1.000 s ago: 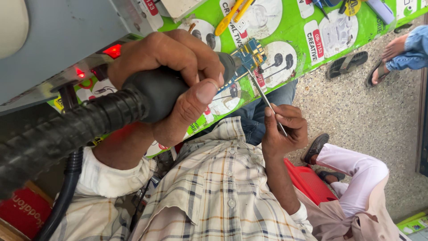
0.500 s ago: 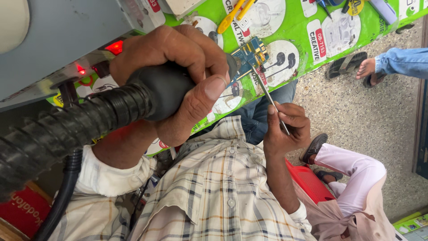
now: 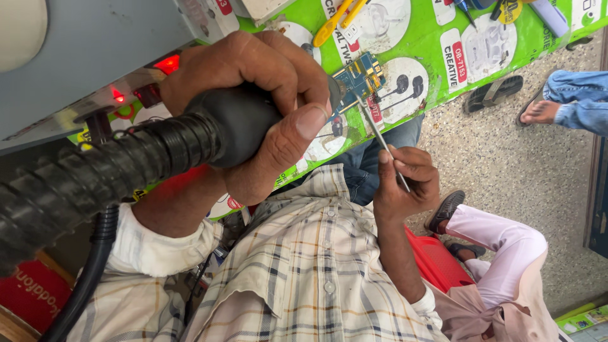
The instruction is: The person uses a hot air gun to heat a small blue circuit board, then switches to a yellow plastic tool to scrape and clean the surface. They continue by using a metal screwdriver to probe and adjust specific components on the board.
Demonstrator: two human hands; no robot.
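Hot-air handle and tweezers over a small circuit board

The left hand (image 3: pixel 253 101) grips the black hot-air handle (image 3: pixel 237 126); the right hand (image 3: pixel 405 183) pinches tweezers (image 3: pixel 380 136) touching the blue circuit board (image 3: pixel 358 76), between both hands on the green surface (image 3: pixel 430 82) with round white labels (image 3: pixel 399 85).

I see the circuit board (image 3: pixel 358 77) on the surface (image 3: pixel 437 25) at one o'clock. My hand (image 3: pixel 253 101) with the hot-air handle (image 3: pixel 234 126) sits at its nine o'clock; tweezers (image 3: pixel 380 136) reach it from five o'clock.
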